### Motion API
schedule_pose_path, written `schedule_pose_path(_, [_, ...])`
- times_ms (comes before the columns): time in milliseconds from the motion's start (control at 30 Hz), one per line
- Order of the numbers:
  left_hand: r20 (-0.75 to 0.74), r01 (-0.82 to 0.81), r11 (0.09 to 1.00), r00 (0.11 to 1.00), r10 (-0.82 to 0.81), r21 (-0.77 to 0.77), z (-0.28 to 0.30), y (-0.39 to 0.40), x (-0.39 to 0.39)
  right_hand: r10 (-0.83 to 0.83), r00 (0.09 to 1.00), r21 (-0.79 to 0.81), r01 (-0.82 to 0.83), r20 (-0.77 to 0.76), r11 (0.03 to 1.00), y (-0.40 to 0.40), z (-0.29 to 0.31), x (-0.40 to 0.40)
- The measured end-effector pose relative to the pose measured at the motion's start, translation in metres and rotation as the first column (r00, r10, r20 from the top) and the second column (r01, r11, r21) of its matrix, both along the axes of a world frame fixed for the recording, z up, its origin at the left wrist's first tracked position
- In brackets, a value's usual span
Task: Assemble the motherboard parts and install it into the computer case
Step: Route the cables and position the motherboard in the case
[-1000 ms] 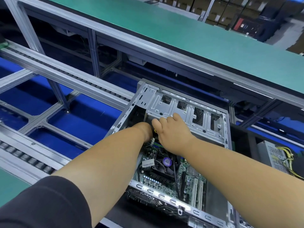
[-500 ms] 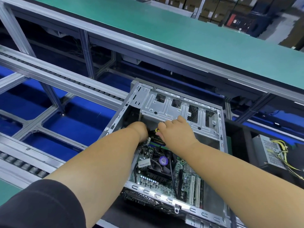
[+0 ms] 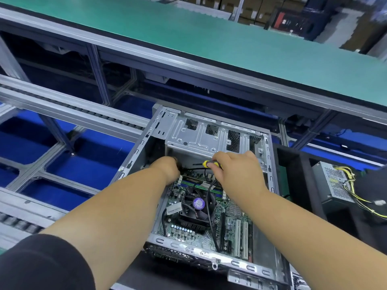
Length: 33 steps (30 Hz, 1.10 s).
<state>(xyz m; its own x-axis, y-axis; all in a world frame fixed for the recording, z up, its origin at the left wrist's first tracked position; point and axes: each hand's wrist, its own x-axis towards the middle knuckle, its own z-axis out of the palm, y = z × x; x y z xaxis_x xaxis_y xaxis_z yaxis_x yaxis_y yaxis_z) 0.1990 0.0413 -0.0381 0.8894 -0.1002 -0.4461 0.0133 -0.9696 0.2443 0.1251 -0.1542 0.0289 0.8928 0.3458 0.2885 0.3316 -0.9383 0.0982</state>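
Note:
An open grey computer case lies on its side in front of me. Inside it sits the green motherboard with a black CPU fan and white slots. My right hand grips a yellow-and-black screwdriver by its handle, just under the drive cage. My left hand reaches into the case's far left corner, its fingers hidden in the dark. A black cable runs across the fan.
A grey power supply with yellow wires stands to the right in a black tray. A green-topped bench runs behind the case. Roller conveyor rails and blue floor panels lie to the left.
My right hand has drawn back from under the drive cage toward the right, and the screwdriver's yellow handle now shows. My left hand stays in the far left corner.

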Motion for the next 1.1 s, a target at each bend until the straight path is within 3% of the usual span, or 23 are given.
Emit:
schedule_pose_path(133, [0.009,0.005,1.000,1.000,-0.005,0.003,0.000,-0.001,-0.003,-0.027,0.999,0.164,0.022,0.032,0.986,-0.003,0.002,-0.007])
schedule_pose_path(333, [0.041,0.040,0.999,0.998,-0.041,0.015,0.001,0.002,-0.006,-0.061,0.997,0.278,0.047,0.041,0.959,-0.007,0.003,-0.012])
schedule_pose_path(833, [-0.008,0.217,0.959,0.976,-0.219,0.184,0.006,0.001,-0.005,-0.103,0.993,0.316,0.116,-0.058,0.941,-0.006,-0.011,-0.008])
schedule_pose_path(1100, [-0.005,0.053,0.997,0.999,-0.053,0.051,-0.001,0.001,0.002,-0.119,0.990,0.335,0.138,-0.078,0.932,-0.005,-0.009,-0.008])
